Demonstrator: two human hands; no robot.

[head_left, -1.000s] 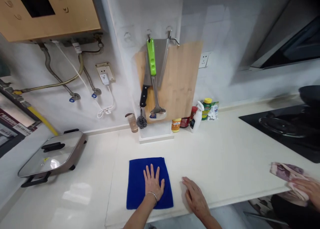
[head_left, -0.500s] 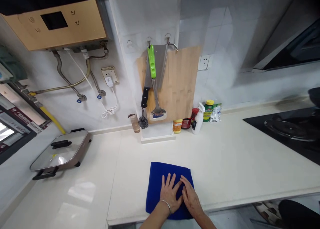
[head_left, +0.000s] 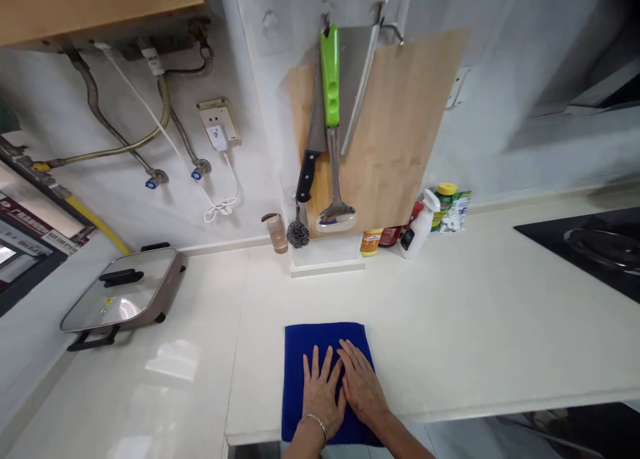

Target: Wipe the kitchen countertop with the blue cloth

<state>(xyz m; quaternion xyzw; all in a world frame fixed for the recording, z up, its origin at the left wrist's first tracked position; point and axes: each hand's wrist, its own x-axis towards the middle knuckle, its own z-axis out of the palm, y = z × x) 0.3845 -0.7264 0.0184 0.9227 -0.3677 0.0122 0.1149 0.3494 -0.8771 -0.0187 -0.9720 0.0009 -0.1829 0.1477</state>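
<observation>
A blue cloth (head_left: pixel 295 372) lies flat on the white countertop, its near end reaching the front edge. My left hand (head_left: pixel 323 393), with a silver bracelet at the wrist, rests palm down on the cloth with its fingers spread. Beside it on the right, my right hand (head_left: pixel 363 385) lies on the cloth too, fingers stretched out and its fingertips near the left hand's thumb and forefinger. Neither hand holds anything.
An electric pan (head_left: pixel 133 289) with a glass lid stands at the left. A cutting board (head_left: pixel 390 132), knives and a green-handled ladle (head_left: pixel 330 79) hang on the wall. A spray bottle (head_left: pixel 421 225) and jars stand behind. A black stove (head_left: pixel 595 239) is at the right.
The view has shifted closer to the wall. Both hands and the cloth appear a little further left in the picture; the hands remain on the cloth, side by side.
</observation>
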